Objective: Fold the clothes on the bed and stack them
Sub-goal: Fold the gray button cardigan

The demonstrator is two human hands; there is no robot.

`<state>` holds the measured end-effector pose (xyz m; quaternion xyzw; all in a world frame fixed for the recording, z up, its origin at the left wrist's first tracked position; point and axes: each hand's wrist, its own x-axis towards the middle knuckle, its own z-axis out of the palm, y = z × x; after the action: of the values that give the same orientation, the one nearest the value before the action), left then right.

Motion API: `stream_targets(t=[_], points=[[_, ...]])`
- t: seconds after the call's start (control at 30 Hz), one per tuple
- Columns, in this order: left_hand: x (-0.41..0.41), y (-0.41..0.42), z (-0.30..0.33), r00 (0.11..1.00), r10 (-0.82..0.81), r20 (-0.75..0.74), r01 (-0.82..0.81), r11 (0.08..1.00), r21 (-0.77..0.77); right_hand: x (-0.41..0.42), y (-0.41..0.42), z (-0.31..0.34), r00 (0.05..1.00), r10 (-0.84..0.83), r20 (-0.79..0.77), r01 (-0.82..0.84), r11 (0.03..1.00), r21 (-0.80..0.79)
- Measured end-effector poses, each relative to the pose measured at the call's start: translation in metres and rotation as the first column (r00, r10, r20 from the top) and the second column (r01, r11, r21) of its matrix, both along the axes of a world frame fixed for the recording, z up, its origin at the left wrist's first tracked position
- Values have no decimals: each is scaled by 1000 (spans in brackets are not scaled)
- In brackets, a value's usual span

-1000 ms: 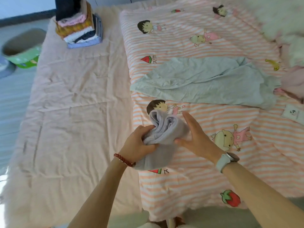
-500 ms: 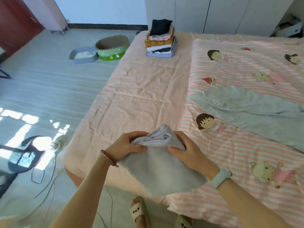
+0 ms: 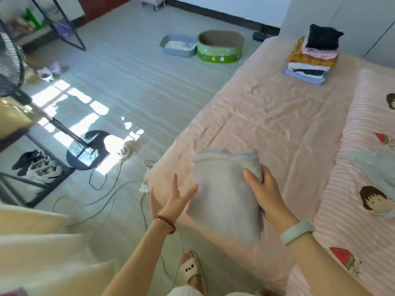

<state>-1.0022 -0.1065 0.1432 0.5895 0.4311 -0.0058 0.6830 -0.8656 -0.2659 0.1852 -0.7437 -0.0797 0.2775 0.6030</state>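
my right hand (image 3: pixel 268 192) has its grip on the folded grey cloth (image 3: pixel 224 195), thumb on top, holding its right side. my left hand (image 3: pixel 176 198) is let go, fingers spread, just touching the left edge. the cloth is over the near corner of the pink bed (image 3: pixel 277 124). the stack of folded clothes (image 3: pixel 313 55) sits far off at the bed's other end.

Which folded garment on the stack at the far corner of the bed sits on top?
The black garment tops the stack. It is the only dark, rumpled piece; below it come pink, then mustard yellow, white and dark layers, and a pale blue one at the bottom.
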Motion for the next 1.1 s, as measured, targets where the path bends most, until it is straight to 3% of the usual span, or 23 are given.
stream_targets(t=[0.1,0.2,0.4,0.6,0.87,1.1], points=[[-17,49,-11,998,46,39,-35,971,-238,-8,39,-5,978,46,-204,-26,994,104],[-24,75,-13,998,36,57,-13,936,-352,-10,68,-22,969,75,-235,-63,996,60],[-22,97,-32,996,64,-56,-68,995,-79,-6,111,-54,973,132,-188,-152,984,-96],[-8,130,-23,964,214,-157,-207,976,63,-6,167,-70,973,113,-201,-144,979,-146],[-8,190,-21,959,210,-193,-200,977,68,-10,225,-69,952,90,-293,-128,985,-114],[1,311,-23,971,192,-142,-181,980,83,-13,324,-74,950,128,-285,-141,990,-26]])
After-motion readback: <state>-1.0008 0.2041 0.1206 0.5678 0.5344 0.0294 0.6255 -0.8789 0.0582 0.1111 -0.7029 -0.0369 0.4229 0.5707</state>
